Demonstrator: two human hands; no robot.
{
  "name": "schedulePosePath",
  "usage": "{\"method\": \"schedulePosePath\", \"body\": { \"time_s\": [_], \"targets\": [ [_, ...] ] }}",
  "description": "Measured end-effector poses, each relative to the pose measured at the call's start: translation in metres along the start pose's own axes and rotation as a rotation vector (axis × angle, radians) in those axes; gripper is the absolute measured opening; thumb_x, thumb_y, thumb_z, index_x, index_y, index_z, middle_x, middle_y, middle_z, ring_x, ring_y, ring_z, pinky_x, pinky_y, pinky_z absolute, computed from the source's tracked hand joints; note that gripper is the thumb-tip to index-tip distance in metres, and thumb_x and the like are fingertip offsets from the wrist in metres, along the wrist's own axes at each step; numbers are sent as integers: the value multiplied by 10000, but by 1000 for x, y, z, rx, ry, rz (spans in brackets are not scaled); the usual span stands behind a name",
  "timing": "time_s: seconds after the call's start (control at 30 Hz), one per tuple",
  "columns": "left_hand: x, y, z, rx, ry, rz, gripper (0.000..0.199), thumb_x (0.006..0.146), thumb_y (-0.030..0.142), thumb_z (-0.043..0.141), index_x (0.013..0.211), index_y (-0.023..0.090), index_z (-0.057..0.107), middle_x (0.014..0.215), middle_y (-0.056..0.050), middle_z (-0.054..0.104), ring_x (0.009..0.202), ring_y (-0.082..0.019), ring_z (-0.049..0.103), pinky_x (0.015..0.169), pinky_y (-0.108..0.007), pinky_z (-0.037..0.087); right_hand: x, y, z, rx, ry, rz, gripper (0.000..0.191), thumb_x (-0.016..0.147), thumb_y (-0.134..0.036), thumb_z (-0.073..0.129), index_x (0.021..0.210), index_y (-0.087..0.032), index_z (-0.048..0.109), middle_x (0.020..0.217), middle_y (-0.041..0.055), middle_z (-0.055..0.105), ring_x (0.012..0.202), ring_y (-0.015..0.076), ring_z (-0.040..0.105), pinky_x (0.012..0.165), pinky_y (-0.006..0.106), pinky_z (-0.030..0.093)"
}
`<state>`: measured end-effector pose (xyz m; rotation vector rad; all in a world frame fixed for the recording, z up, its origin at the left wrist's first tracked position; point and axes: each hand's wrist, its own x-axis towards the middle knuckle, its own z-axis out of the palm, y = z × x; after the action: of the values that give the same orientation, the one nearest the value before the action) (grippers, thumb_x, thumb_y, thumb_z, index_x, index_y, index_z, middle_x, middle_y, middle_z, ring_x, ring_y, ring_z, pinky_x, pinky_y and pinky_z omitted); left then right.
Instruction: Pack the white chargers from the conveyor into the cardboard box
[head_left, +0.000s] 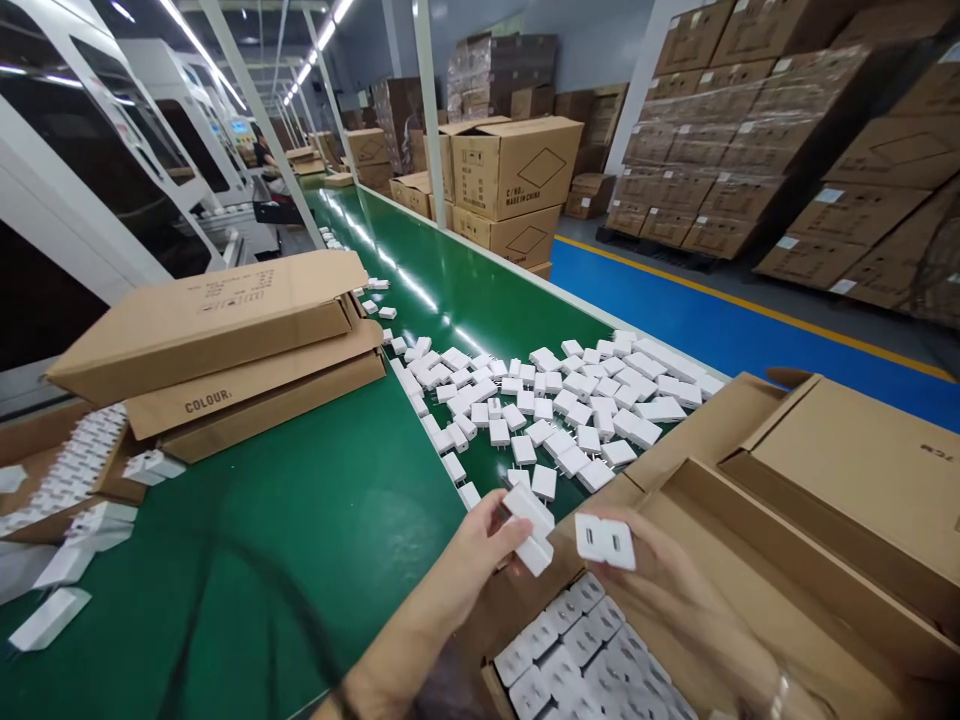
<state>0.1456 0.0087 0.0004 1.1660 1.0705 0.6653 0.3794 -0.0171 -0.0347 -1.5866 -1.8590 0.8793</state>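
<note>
My left hand (491, 535) is closed round white charger blocks (531, 525), above the near edge of the green conveyor. Just to its right, my right hand (660, 560) holds two white charger blocks (604, 541) side by side, their port ends facing me. Below both hands, an open cardboard box (491, 680) holds rows of upright white chargers (570, 640). Beyond the hands, a large pile of loose white chargers (555, 400) lies on the green belt (480, 300), some with metal prongs showing.
Flattened cardboard boxes (225, 320) are stacked at left, beside a carton of chargers (71, 470) and several loose ones (51, 618). Open cardboard (840, 480) lies at right. Sealed cartons (510, 170) stand behind the belt. A person (262, 150) is far back.
</note>
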Motion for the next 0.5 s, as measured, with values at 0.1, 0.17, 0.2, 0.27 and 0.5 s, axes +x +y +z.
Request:
{"method": "schedulePosePath", "body": {
  "time_s": [0.1,0.17,0.2,0.27,0.5],
  "targets": [
    [-23,-14,20,-848,48,-248,535,697,497,855,1112,211,675,918,-29,669,735,-126,615,625,-201,506,-33,-2,19,341,59,-1,351,825,-415,729,1169,-378,669,1175,39,755,1031,294,731,797,349,642],
    [-29,-24,35,-1094,14,-325,554,634,453,908,1121,280,707,893,-4,686,708,-111,616,544,-154,462,-44,-2,28,441,77,-52,369,790,-374,769,1148,-429,696,1126,25,769,959,293,751,742,334,651],
    [-30,-28,41,-1173,-9,-345,547,620,440,918,1114,313,720,868,8,690,679,-101,608,502,-136,425,-47,-2,30,453,80,-84,382,788,-359,769,1155,-439,698,1108,27,773,933,294,757,728,334,653],
    [-31,-35,47,-1269,-56,-376,522,586,422,938,1069,359,749,825,32,691,622,-73,576,454,-111,366,-51,-1,32,446,93,-120,427,792,-334,765,1195,-450,682,1129,39,770,957,308,754,749,347,655],
    [-35,-45,45,-1169,-182,-390,485,509,530,938,962,479,775,933,59,750,680,-77,548,421,-107,227,-59,-9,29,375,95,-103,438,820,-369,726,1220,-520,632,1197,25,754,1077,334,727,829,394,650]
  ]
}}
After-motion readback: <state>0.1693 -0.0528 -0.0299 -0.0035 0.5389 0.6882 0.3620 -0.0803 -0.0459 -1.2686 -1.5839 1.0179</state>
